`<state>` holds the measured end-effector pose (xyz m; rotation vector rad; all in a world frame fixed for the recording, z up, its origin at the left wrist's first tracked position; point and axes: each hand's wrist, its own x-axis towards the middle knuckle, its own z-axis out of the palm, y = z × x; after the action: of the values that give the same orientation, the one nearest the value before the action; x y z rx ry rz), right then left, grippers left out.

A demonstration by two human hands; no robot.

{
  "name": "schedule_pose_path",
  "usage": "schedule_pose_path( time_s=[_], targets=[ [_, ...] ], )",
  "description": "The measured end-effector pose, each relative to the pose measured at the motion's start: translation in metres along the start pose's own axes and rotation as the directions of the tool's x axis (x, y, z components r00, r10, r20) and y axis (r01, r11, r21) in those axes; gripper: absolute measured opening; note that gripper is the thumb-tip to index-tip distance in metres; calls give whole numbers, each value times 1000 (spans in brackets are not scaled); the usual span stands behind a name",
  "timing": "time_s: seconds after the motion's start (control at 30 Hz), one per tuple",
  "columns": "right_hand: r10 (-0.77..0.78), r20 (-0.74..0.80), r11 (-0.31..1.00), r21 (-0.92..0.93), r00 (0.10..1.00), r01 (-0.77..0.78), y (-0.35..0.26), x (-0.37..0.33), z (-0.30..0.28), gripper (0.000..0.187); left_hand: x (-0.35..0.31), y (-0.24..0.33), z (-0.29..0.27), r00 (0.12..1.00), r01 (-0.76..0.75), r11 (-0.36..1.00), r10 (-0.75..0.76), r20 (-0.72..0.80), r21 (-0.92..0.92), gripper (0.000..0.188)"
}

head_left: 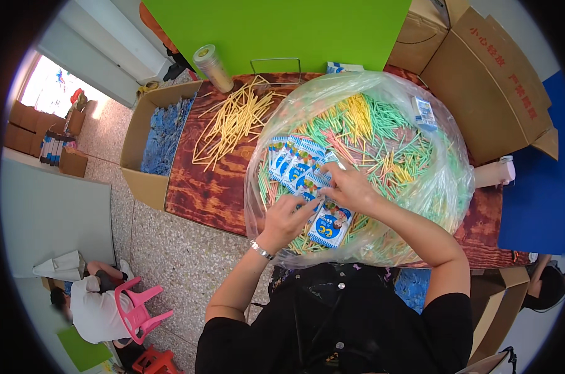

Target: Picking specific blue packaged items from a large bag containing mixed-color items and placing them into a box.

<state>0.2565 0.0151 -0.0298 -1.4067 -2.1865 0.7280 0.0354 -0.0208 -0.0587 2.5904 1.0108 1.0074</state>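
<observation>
In front of me a large clear plastic bag lies spread open, full of thin sticks in green, yellow and pink. On top of the sticks, several small blue-and-white packets overlap in a loose row. My left hand comes in from the lower left, its fingers bent and pinched at the edge of a packet. Across from it, my right hand has thumb and forefinger closed at the same packets. The fingertips partly hide what they grip. A small blue-and-white box rests at the bag's far right.
The bag sits on a red-brown wooden table. Yellow sticks lie loose beside a clear cylindrical container. A carton of blue packets stands left; a big open carton and a pale bottle stand right. Someone sits on a pink chair.
</observation>
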Motion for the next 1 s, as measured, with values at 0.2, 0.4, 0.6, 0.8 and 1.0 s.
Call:
schedule_pose_path(
  time_s=[0.2, 0.4, 0.6, 0.8, 1.0],
  targets=[
    [206, 291, 960, -245, 934, -136, -3, -24, -15, 39, -4, -10, 23, 997, 45, 996, -49, 57, 77, 38],
    [148, 295, 977, -189, 944, -94, 19, -38, -2, 31, 6, -7, 22, 998, 21, 994, -28, 62, 103, 43],
    [24, 155, 909, -414, 988, 43, 14, -49, -6, 11, 6, -1, 17, 995, 68, 996, -72, 65, 65, 41],
    [-290, -17, 857, -449, 957, 252, 12, -51, -20, 10, 21, 21, 3, 995, 103, 994, -103, -3, -26, 32],
    [-14, -115, 971, 237, 993, 41, -5, -39, -46, 17, 29, 20, 19, 877, 470, 715, -446, 180, -518, 19]
  ],
)
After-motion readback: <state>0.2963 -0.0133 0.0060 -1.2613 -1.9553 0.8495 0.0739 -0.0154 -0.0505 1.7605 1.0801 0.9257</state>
